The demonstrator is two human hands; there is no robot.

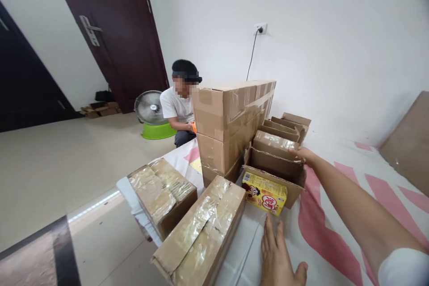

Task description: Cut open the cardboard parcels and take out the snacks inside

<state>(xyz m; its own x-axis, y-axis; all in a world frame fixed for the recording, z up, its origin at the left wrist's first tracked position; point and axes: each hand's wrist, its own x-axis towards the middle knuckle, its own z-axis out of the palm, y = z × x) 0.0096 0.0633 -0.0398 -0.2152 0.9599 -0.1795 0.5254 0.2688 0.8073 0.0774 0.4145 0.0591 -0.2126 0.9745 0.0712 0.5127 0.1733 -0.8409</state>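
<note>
My left hand [279, 257] is at the bottom with fingers stretched out and thumb apart, holding nothing. Just beyond its fingertips sits a yellow printed snack box [264, 193], against the near side of an open cardboard box [293, 193]. My right hand [304, 155] reaches past that open box and grips the right end of a taped cardboard box [276, 139]; some of its fingers are hidden. More open cardboard boxes [291, 121] stand in a row behind it.
Taped cartons are stacked in a wall [234, 120] left of the open boxes. Two taped cartons [201, 232] [162, 192] lie nearer on the cloth-covered table [321, 232]. Across from me sits a person [181, 107] in a white shirt, near a fan [152, 107] and green basin [157, 131].
</note>
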